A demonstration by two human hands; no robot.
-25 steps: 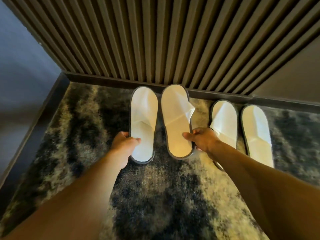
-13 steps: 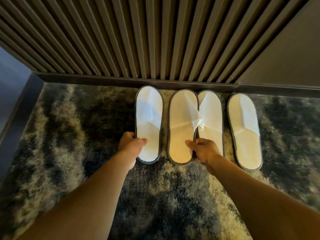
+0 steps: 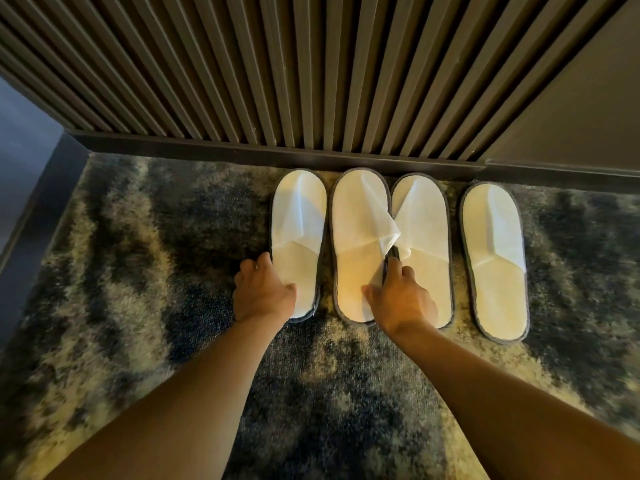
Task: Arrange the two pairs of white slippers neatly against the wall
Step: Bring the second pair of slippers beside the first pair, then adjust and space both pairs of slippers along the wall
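Both hands hide the near ends of the slippers they hold: the left hand grips the heel of the first slipper, and the right hand pinches the edge of the second slipper, covering part of the third slipper. Both arms reach far forward, palms down. All four, with the fourth slipper a little apart on the right, point at the ribbed wall on a patchy dark carpet.
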